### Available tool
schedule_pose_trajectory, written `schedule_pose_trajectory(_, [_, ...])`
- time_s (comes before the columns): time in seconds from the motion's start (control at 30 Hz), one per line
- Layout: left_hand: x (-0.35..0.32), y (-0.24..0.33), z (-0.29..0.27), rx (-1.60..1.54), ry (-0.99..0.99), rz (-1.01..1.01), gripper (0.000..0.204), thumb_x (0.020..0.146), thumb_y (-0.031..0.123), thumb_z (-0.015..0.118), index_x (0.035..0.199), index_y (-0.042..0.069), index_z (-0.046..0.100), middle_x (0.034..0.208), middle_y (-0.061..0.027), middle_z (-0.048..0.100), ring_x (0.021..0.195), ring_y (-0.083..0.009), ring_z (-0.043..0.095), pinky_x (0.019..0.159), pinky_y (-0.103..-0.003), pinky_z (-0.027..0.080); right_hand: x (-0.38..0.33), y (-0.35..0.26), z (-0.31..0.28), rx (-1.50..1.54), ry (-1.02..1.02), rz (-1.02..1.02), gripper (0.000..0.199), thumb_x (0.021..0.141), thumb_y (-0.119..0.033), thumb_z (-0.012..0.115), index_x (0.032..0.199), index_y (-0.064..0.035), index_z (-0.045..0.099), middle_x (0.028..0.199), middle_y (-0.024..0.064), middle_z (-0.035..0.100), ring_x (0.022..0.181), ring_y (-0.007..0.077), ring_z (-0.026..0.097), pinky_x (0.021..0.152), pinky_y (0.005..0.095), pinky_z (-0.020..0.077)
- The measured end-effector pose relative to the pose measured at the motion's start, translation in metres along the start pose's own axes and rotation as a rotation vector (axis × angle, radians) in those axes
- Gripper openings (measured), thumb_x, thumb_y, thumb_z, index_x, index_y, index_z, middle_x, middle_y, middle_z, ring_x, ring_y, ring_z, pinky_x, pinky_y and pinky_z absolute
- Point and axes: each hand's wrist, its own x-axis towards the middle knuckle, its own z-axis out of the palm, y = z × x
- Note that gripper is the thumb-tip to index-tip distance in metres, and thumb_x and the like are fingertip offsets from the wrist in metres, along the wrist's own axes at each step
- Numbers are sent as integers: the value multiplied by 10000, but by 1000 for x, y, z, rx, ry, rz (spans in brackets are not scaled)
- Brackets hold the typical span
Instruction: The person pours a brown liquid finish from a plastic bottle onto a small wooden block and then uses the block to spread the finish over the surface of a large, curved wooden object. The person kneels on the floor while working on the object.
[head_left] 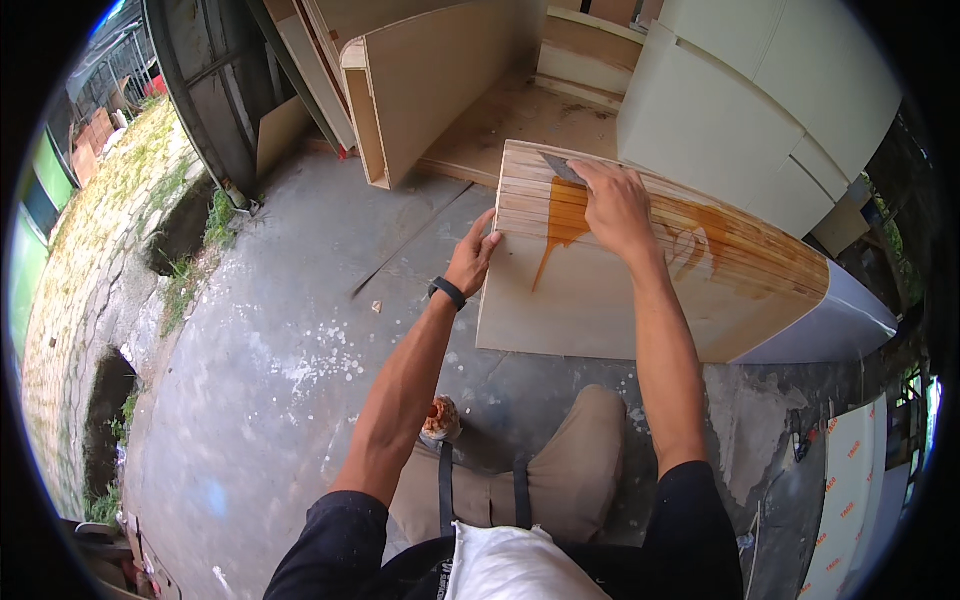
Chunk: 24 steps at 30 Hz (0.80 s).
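Note:
In front of me lies a long wooden panel piece (570, 310) with a plain side facing me and a slatted top. Amber glue-like liquid (567, 205) coats part of the slats, and one streak runs down the side. My right hand (618, 205) is closed on a scraper (562, 168), its dark blade against the slats near the left end. My left hand (472, 258) grips the left end edge, thumb on the near side; some fingers are hidden behind it. A pale sheet (825, 318) covers the panel's right end. By my left knee stands a small container (441, 420) with orange-brown stuff on it.
A large curved board piece (440, 80) stands behind to the left. White cabinet-like panels (745, 100) rise at the back right. The grey concrete floor (260, 400) has white paint spots. A white printed board (845, 490) leans at lower right. A dark metal door (215, 80) stands far left.

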Motion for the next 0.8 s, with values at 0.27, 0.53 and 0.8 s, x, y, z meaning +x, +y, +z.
schedule_pose_trajectory(0.27, [-4, 12, -6, 28, 21, -83, 525, 1082, 301, 532, 1566, 145, 400, 1207, -193, 710, 1115, -299, 680, 976, -396, 519, 5, -18, 15, -71, -91, 9, 466, 890, 40, 499, 1316, -49, 668, 1320, 114, 683, 1225, 312, 601, 1055, 452, 425])
schedule_pose_trajectory(0.53, [-7, 17, -2, 134, 81, -23, 512, 1075, 272, 530, 1550, 107, 431, 1358, -245, 642, 1290, -376, 608, 1071, -410, 463, 27, -31, 55, -94, 23, -76, 481, 848, 23, 539, 1306, -43, 671, 1344, 136, 666, 1252, 318, 588, 1053, 457, 422])
schedule_pose_trajectory(0.8, [-5, 6, 6, 100, 69, -29, 520, 1080, 289, 520, 1556, 101, 427, 1483, -224, 550, 1385, -369, 525, 1120, -404, 426, 26, -39, 53, -167, -74, -29, 464, 851, 6, 558, 1292, -65, 686, 1310, 134, 684, 1219, 317, 604, 1032, 454, 430])
